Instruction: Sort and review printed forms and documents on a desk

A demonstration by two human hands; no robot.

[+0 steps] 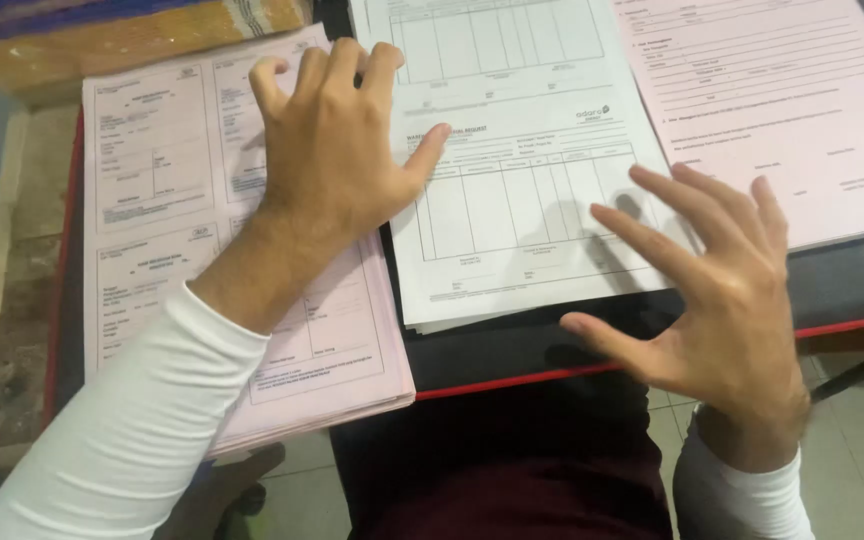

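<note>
Left hand (pixel 337 140): I see it spread flat, pressing pink forms (pixel 152 200), gripping nothing.
Right hand (pixel 717 290): splayed wide, empty, above white forms (pixel 512 180).

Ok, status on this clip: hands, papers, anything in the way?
Left hand spread on pink stack, thumb touching white stack. Right hand open, hovering over white stack's lower right corner. Nothing obstructing.
</note>
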